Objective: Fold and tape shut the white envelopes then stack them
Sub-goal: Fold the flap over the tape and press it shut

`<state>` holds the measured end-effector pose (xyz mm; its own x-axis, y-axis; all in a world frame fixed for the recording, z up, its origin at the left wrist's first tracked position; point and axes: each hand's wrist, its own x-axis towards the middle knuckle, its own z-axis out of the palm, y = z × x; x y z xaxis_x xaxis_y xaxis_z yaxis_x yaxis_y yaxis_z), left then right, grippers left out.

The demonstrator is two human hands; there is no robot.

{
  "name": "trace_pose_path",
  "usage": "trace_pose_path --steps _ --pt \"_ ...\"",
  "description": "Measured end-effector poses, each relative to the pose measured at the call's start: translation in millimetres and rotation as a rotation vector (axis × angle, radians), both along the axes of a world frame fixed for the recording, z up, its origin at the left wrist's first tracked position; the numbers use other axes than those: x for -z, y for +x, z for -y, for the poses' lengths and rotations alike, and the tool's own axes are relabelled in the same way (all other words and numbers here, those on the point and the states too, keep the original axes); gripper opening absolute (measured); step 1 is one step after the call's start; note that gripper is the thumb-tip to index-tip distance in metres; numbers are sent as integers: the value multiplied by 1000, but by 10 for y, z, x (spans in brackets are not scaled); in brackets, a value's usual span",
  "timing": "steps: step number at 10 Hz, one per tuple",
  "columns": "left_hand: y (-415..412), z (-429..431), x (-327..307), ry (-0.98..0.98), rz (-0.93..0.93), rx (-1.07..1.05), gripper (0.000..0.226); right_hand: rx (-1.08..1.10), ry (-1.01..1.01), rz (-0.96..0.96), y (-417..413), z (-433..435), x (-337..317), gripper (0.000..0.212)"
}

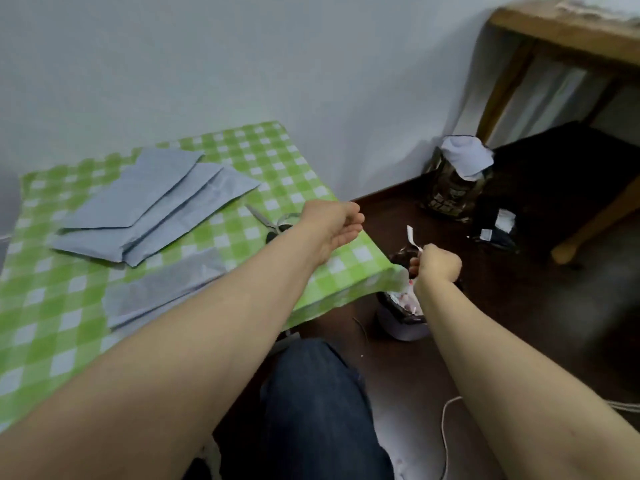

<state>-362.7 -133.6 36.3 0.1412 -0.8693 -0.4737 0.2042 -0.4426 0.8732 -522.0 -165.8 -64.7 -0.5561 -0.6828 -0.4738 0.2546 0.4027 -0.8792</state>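
**Strip pinched over the bin, envelopes waiting on the table**

From the head camera, my right hand is out past the table corner. Its fingers are curled tight round a small white strip, which sticks up above my knuckles. Below that hand, on the dark floor, stands a bin with scraps in it.

My left hand hangs over the right edge of the table, which has a green checked cover. Its fingers are loosely bent and hold nothing I can see. Just beside it lie the scissors. Something clear and round sits next to them, too blurred to name.

The white envelopes lie fanned and overlapping at the far side of the table. A second, flatter stack lies nearer, partly under my left forearm.
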Motion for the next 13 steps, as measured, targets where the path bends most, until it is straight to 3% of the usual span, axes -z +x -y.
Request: trace_pose_path --steps 2,3,4,5,6,8,10,13 --pt "-657 441 271 61 77 158 6 92 128 61 -486 85 548 40" --pt "-856 666 420 92 89 192 9 143 189 49 -597 180 689 34" --pt "-969 859 542 110 99 214 8 103 222 167 -655 307 777 31" --pt "-1004 1001 614 127 92 213 5 -37 279 101 -687 460 969 29" --pt "-976 1131 726 129 100 216 11 29 378 35 -734 629 1214 20" --pt "-895 1169 759 125 122 208 14 2 398 -6 -685 746 1202 28" --pt "-756 1054 664 102 106 179 14 -114 178 -171 -509 705 1017 19" --pt "-175 440 379 72 93 68 5 -265 -141 -375 30 454 127 24"
